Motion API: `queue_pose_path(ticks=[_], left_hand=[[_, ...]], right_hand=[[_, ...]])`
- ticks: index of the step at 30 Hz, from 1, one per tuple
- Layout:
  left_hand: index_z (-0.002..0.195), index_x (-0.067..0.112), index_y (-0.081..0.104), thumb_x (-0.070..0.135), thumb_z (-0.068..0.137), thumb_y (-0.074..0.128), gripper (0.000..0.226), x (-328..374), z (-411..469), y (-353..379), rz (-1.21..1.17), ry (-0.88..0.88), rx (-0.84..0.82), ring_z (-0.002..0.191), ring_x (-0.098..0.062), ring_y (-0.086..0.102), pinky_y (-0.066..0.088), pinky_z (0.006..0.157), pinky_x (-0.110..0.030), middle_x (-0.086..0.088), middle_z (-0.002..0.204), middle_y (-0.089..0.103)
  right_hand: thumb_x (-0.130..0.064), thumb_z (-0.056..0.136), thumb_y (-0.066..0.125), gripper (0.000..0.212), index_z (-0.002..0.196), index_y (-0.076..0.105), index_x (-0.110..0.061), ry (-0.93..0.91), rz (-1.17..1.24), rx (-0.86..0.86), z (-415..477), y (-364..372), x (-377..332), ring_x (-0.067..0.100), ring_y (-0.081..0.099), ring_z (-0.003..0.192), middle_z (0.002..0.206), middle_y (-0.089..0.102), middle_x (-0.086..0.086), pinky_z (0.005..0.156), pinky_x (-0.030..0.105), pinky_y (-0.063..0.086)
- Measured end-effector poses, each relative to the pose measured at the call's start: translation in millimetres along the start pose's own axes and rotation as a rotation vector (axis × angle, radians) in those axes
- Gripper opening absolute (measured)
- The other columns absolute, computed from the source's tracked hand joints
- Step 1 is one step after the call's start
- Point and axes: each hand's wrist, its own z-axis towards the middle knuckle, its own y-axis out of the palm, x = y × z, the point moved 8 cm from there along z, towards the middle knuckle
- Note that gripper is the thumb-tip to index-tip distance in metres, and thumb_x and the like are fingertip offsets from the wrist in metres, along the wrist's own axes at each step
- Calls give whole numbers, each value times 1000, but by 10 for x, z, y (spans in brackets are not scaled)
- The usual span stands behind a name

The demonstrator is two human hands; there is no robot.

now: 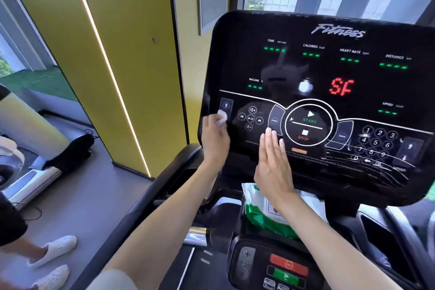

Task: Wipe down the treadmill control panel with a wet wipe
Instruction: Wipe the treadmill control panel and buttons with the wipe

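Note:
The black treadmill control panel (329, 92) fills the right half of the head view, with green readouts, a red "SF" and a round START/STOP ring. My left hand (214, 141) is closed on a small white wet wipe (222, 117), pressed against the panel's left edge by the incline arrow buttons. My right hand (274, 162) lies flat, fingers together and extended, on the lower panel just left of the START/STOP ring, holding nothing. A white and green wet wipe pack (270, 214) sits in the tray below the panel, partly hidden by my right wrist.
A lower console (280, 268) with red and green buttons is below the pack. The black left handrail (141, 200) runs down-left. A yellow wall (122, 59) stands on the left. Another person's legs in white shoes (54, 256) stand at the bottom left near other equipment.

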Motion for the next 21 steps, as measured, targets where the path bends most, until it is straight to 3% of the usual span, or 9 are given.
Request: queue_pose_path(ticks=[4,6,9,13,14,15,18,19,21], left_hand=[[94,0,56,-11,80,52,18,395,-302,342,68,446,-388,74,-15,46,40,65,-23,-11,89,52],[94,1,57,-7,83,54,14,283,-95,272,13,326,-296,72,-12,46,43,63,-26,-10,90,52],[98,3,57,1,90,51,11,94,97,48,1,-59,26,83,-18,52,42,70,-25,-11,98,54],[94,3,57,-8,81,49,19,540,-219,465,150,452,-338,87,-27,53,49,66,-37,-11,92,53],[94,4,57,-7,82,50,18,553,-184,462,154,501,-373,86,-26,53,50,63,-40,-10,91,52],[95,4,58,-6,84,50,16,524,-60,425,133,471,-327,84,-26,53,50,62,-40,-9,92,52],[98,3,58,-1,90,49,13,406,290,142,5,71,3,81,-22,53,49,68,-38,-10,94,52],[99,3,58,-2,90,49,13,488,272,160,-5,83,12,81,-22,52,49,69,-37,-10,94,52],[101,2,58,-6,86,51,18,773,91,422,78,391,-190,84,-24,52,50,69,-36,-11,93,52]], right_hand=[[8,76,38,67,140,22,12,-18,-15,-13,1,3,4,36,14,141,150,20,28,114,46,10],[7,75,46,68,140,25,13,-19,-26,-21,2,0,5,37,17,141,149,22,29,114,46,12],[3,74,53,71,139,27,12,-17,-56,-36,11,3,6,37,19,140,148,23,28,112,47,15],[-1,74,53,69,138,30,12,-25,-77,-50,21,0,28,35,21,140,148,24,27,112,45,16],[-3,75,48,67,138,30,11,-34,-86,-48,17,0,36,35,21,140,149,24,27,112,45,15],[-5,78,41,64,139,30,11,-41,-98,-47,15,-1,44,34,20,140,149,23,26,112,45,15],[-4,79,34,62,140,30,9,-51,-95,-39,17,-22,67,32,23,140,150,24,23,111,44,14],[-3,78,42,63,140,30,8,-54,-83,-38,19,-41,72,31,23,140,150,24,22,111,43,13],[-3,75,57,69,139,31,7,-42,-58,-49,-4,-78,107,28,22,141,150,24,21,111,41,12]])
